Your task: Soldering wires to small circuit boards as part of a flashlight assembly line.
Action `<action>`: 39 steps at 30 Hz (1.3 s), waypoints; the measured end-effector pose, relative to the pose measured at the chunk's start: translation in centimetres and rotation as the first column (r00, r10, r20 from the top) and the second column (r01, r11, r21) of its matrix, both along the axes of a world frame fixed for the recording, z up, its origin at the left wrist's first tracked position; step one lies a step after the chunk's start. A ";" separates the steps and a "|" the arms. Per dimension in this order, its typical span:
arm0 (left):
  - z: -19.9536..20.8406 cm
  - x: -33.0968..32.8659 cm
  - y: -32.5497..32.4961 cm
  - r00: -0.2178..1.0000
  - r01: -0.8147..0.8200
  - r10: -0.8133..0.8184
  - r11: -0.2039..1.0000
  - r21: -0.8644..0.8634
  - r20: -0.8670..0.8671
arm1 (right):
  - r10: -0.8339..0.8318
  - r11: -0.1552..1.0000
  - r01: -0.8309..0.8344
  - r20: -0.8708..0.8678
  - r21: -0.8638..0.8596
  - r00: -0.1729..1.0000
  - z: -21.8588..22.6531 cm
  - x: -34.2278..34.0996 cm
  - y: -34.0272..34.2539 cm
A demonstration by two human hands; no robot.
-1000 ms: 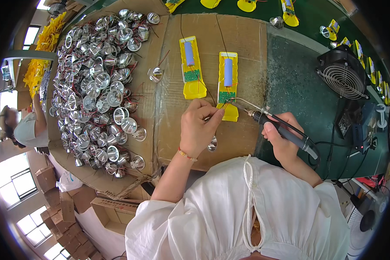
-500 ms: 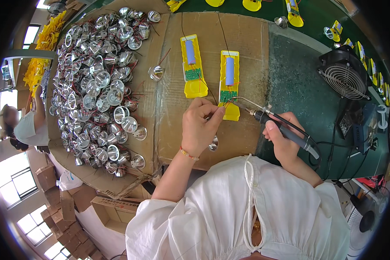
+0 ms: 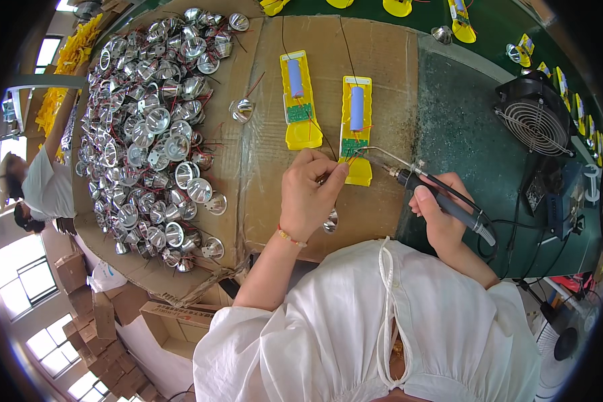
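My left hand [image 3: 308,191] pinches thin red wires over the lower end of a yellow flashlight housing [image 3: 360,175]. Below its fingers a silver reflector cup [image 3: 330,221] shows, partly hidden by the hand. In that housing lie a lilac battery cell [image 3: 356,110] and a small green circuit board [image 3: 353,146]. Held in my right hand [image 3: 442,211] is a soldering iron [image 3: 449,206] with a curved metal tube along it. The iron's tip is at the board, close to my left fingertips; whether it touches is too small to tell.
A second yellow housing [image 3: 304,134] with cell and board lies left of the first, and a lone reflector [image 3: 242,110] beside it. Many reflectors fill a cardboard tray [image 3: 161,285] at left. A fan [image 3: 532,120] stands right. Another person [image 3: 47,187] is at far left.
My hands and the iron keep almost the same place at the board. At far left the other person has shifted, with an arm raised toward the yellow pile.
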State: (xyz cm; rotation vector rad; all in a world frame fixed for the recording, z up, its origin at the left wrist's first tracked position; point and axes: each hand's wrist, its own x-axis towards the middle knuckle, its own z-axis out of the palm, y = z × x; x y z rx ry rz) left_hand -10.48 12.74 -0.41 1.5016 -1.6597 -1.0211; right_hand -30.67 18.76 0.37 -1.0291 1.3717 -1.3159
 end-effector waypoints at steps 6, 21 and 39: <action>0.0 0.0 0.0 1.000 0.002 -0.002 1.000 -0.007 -0.005 | 0.011 1.000 -0.011 -0.002 0.018 1.000 0.0 0.2 -0.1; 0.0 0.0 -0.1 1.000 -0.002 0.002 1.000 0.005 -0.002 | -0.017 1.000 0.017 0.019 -0.001 1.000 0.2 0.0 -0.2; 0.1 0.0 -0.2 1.000 -0.008 0.008 0.999 0.051 -0.006 | 0.019 0.997 -0.023 0.064 0.074 0.998 -0.1 0.6 -1.2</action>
